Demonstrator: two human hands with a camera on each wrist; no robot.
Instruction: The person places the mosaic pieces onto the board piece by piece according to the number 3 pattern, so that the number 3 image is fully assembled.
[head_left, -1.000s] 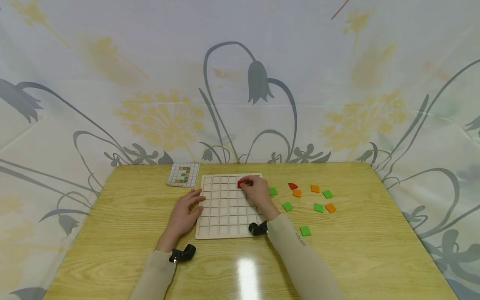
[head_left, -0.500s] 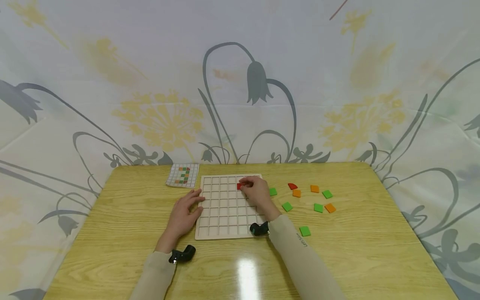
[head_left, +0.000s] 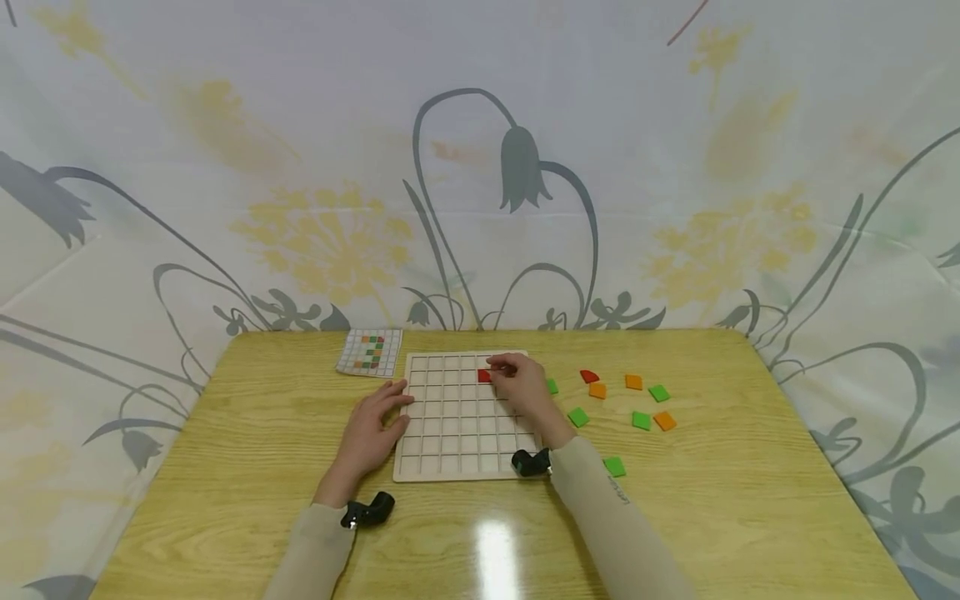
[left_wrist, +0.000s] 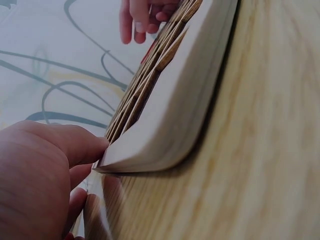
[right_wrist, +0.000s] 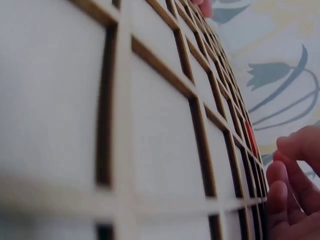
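A pale wooden grid board point(head_left: 468, 458) lies flat on the table. One red piece point(head_left: 484, 376) sits in a cell of its second row, also visible as a red sliver point(right_wrist: 251, 139) in the right wrist view. My right hand point(head_left: 522, 387) hovers over the upper right of the board, fingers loosely bent just right of that piece. A gap shows between those fingertips and the red piece in the right wrist view. My left hand point(head_left: 372, 427) rests along the board's left edge, fingers spread; its thumb point(left_wrist: 87, 144) touches the rim in the left wrist view.
Right of the board lie loose green tiles point(head_left: 577, 417), orange tiles point(head_left: 633, 381) and a red rounded piece point(head_left: 589, 376). A paper card point(head_left: 370, 352) with a coloured grid pattern lies behind the left hand. Patterned fabric point(head_left: 480, 167) hangs behind the wooden table point(head_left: 720, 467).
The right hand has drawn slightly right and let go of the red piece, which now lies in its cell. The left hand keeps its place at the board's edge.
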